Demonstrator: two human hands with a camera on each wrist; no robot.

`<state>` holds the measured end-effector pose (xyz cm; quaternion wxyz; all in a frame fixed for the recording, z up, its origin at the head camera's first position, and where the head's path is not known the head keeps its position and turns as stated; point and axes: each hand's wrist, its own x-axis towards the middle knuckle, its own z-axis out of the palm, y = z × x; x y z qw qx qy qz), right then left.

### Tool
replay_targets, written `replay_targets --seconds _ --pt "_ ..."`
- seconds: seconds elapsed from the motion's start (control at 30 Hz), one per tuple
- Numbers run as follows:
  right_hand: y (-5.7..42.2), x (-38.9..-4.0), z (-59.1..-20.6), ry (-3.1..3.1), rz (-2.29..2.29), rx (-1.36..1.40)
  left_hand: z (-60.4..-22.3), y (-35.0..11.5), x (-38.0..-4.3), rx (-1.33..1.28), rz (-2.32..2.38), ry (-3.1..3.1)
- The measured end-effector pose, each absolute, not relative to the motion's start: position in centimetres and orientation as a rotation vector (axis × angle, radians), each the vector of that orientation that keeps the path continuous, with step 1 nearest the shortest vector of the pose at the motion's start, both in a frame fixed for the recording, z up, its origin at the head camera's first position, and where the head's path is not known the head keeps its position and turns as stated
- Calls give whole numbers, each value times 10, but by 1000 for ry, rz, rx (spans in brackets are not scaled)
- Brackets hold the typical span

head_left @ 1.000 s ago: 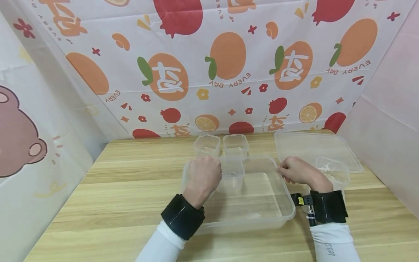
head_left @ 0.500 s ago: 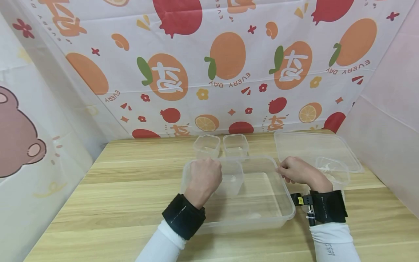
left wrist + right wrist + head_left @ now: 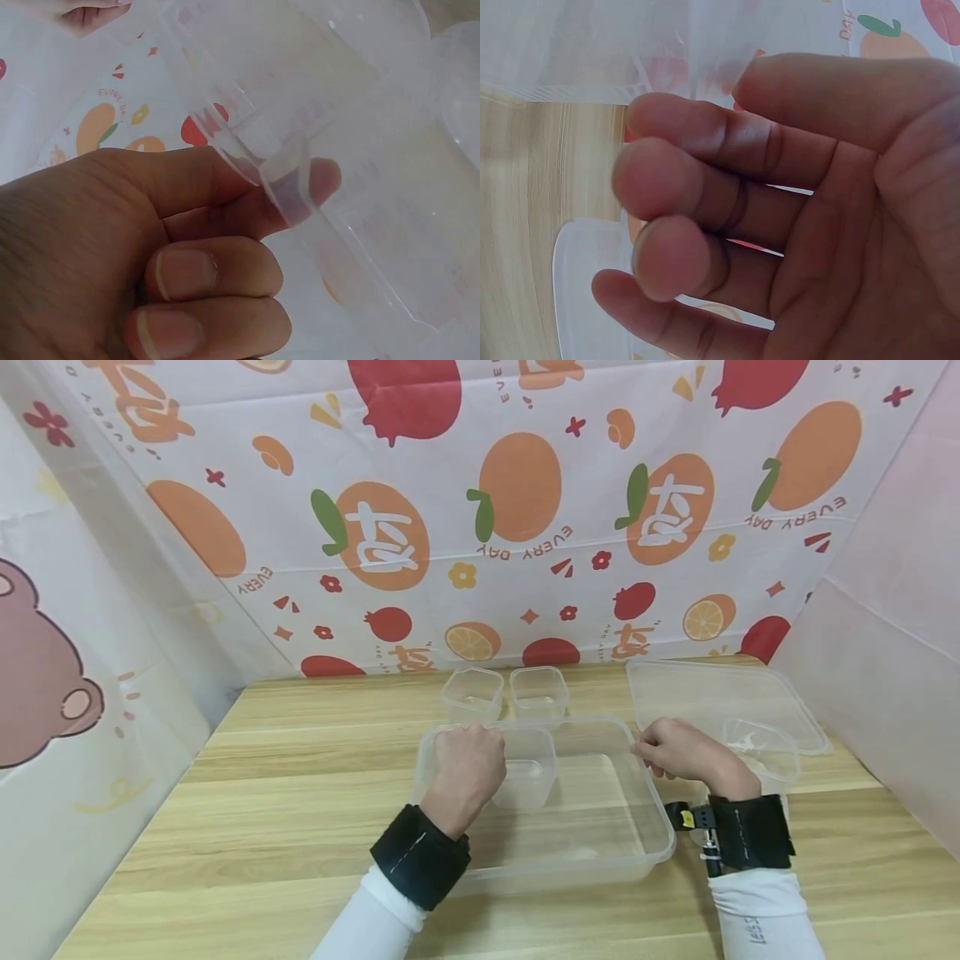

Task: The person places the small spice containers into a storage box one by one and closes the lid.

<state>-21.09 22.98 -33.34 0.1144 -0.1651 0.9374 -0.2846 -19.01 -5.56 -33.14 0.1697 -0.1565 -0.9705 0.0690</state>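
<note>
My left hand [image 3: 468, 772] grips the rim of a small clear plastic container [image 3: 528, 781] in the back left part of a large clear plastic box [image 3: 570, 877]. In the left wrist view, the thumb and index finger pinch a clear rim [image 3: 296, 184], and two other fingers are curled under. My right hand [image 3: 690, 752] pinches the right rim of the large box near its back corner. The right wrist view has the thumb and index fingertip at a clear plastic edge [image 3: 697, 75], the other fingers loosely bent. The left hand hides part of the small container.
Two small clear containers, one on the left [image 3: 474, 693] and one on the right [image 3: 540, 693], stand behind the large box. A wide flat clear lid [image 3: 690, 689] lies at the back right. Another small clear container [image 3: 765, 756] is by its front edge. Printed cloth [image 3: 525, 602] rises behind the wooden table [image 3: 300, 793].
The small container in the left hand has shifted slightly and sits a little lower in the large box than one second ago. Both hands have hardly moved.
</note>
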Motion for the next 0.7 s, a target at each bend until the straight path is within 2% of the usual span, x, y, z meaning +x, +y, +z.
replay_targets --seconds 0.7 --pt "230 -214 -335 2757 -826 -494 -331 -54 -190 -389 200 -2847"
